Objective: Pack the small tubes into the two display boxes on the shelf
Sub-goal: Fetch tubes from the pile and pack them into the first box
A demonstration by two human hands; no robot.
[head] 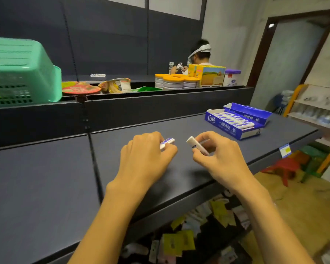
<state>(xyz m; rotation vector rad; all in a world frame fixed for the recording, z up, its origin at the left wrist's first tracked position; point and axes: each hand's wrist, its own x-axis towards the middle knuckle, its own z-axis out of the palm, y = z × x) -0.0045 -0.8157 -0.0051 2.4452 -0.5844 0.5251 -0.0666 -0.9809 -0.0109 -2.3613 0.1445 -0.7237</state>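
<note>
Our left hand (144,152) pinches a small tube (167,142); right hand (216,152) pinches another tube (195,144); blue display box (236,121) at 2 o'clock on shelf (46,178).

Each hand (145,151) covers most of its tube (167,142); the display box (236,121) print is too small to read.

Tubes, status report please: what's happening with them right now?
Left hand grips a tube; right hand grips another. Display boxes open, far right. Shelf between clear.
</note>
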